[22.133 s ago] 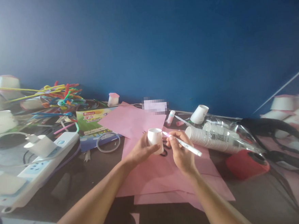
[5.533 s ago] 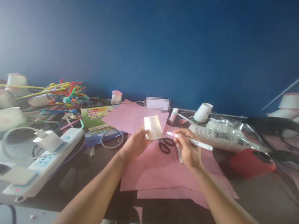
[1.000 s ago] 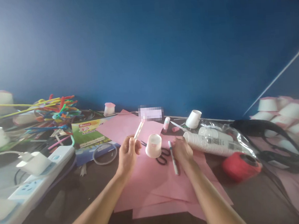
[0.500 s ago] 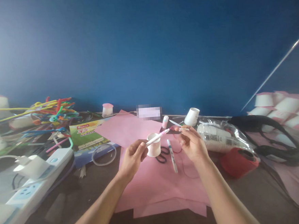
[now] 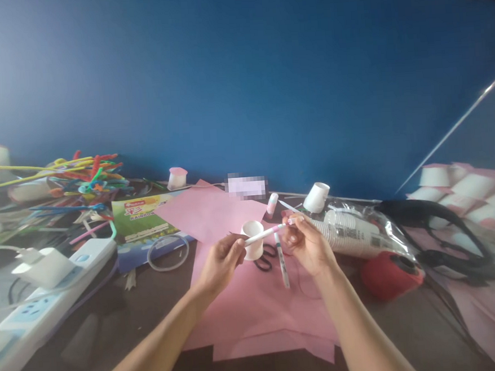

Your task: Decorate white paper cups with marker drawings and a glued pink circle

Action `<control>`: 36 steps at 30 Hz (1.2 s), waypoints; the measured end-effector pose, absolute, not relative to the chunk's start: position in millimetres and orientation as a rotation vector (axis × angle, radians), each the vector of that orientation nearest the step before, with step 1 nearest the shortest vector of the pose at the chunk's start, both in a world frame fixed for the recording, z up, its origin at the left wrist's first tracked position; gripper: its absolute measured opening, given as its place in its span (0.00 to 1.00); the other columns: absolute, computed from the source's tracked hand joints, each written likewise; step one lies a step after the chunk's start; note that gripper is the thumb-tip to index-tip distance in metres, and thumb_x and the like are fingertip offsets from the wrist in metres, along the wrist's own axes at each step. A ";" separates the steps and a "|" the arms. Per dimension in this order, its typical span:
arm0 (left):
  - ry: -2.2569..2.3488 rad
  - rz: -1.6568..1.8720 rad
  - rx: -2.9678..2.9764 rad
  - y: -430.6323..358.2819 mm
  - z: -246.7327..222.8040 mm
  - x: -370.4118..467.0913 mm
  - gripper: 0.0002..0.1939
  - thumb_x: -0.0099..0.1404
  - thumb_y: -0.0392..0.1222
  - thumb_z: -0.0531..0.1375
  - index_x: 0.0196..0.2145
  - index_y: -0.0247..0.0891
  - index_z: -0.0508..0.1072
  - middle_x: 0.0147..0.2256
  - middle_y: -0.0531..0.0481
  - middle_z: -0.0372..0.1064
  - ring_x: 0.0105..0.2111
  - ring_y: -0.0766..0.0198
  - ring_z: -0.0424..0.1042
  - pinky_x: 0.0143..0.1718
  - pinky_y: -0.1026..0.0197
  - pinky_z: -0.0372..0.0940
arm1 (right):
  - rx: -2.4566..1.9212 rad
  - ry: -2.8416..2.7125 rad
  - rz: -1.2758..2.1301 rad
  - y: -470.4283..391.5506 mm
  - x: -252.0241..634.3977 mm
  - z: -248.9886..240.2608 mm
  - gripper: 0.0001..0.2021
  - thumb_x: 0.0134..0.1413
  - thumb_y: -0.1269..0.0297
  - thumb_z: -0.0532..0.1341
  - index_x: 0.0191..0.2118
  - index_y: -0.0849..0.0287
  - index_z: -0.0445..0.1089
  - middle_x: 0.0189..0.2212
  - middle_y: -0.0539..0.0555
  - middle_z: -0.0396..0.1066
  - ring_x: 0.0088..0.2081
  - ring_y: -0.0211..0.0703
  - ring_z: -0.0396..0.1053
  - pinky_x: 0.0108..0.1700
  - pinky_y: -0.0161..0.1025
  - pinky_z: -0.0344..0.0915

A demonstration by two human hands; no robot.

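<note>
A white marker with a pink band point(image 5: 266, 233) lies slantwise in the air between my hands. My left hand point(image 5: 220, 265) is closed on its left end. The fingers of my right hand point(image 5: 313, 246) pinch a small whitish cap at the other end; they partly hide it, and the tip cannot be seen. Just behind the marker, a white paper cup point(image 5: 253, 254) stands upright on pink paper point(image 5: 260, 309). Black scissor handles point(image 5: 264, 259) show beside the cup, and a second marker point(image 5: 283, 268) lies to their right.
Colourful pipe cleaners point(image 5: 88, 174), a green packet point(image 5: 144, 224) and a power strip point(image 5: 31, 311) are at left. At right are an upside-down paper cup point(image 5: 317, 197), bagged stacked cups point(image 5: 355, 231), a red thread spool point(image 5: 389, 277) and piled cups point(image 5: 476, 186). A blue wall point(image 5: 240, 84) stands behind.
My right hand has come left and slightly down, bringing the cap onto the marker's dark pink tip, which is now covered. The marker stays in my left hand. The view has shifted slightly.
</note>
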State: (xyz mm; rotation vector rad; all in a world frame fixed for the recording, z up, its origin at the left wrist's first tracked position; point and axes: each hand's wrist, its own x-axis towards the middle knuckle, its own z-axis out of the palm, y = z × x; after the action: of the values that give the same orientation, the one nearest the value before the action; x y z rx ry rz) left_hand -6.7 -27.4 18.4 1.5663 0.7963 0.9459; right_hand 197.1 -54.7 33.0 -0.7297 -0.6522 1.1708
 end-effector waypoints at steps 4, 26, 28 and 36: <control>0.808 0.953 1.605 -26.7 17.4 -6.3 0.18 0.66 0.53 0.51 0.31 0.36 0.69 0.19 0.57 0.53 0.20 0.71 0.49 0.21 0.66 0.46 | -0.770 -0.650 1.175 -55.9 194.4 33.3 0.07 0.45 0.62 0.68 0.28 0.59 0.71 0.29 0.48 0.71 0.20 0.27 0.56 0.23 0.30 0.57; 0.826 0.974 1.645 -28.6 17.3 -4.6 0.22 0.67 0.52 0.47 0.21 0.38 0.61 0.18 0.56 0.52 0.19 0.71 0.49 0.22 0.65 0.46 | -0.879 -0.842 1.080 -56.2 184.5 22.7 0.07 0.49 0.60 0.66 0.30 0.58 0.71 0.23 0.46 0.66 0.21 0.29 0.57 0.23 0.30 0.53; 0.835 0.961 1.610 -29.0 17.3 -3.6 0.22 0.67 0.54 0.47 0.22 0.37 0.62 0.17 0.56 0.53 0.18 0.71 0.49 0.21 0.65 0.46 | -0.879 -0.830 1.050 -55.8 183.4 22.5 0.08 0.48 0.60 0.66 0.29 0.58 0.70 0.24 0.46 0.66 0.21 0.30 0.57 0.24 0.31 0.53; 0.732 0.833 1.299 -28.7 16.6 -3.1 0.23 0.65 0.58 0.49 0.30 0.35 0.69 0.14 0.58 0.51 0.16 0.72 0.46 0.19 0.65 0.42 | -0.887 -0.933 0.990 -60.8 179.2 27.6 0.08 0.50 0.58 0.65 0.31 0.57 0.71 0.26 0.47 0.67 0.23 0.31 0.59 0.25 0.32 0.57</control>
State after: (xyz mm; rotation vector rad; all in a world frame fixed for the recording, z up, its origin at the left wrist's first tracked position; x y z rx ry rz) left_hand -3.1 -28.7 16.6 1.2994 0.7325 0.8332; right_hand 179.2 -60.8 27.6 -0.8870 -0.9330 0.9897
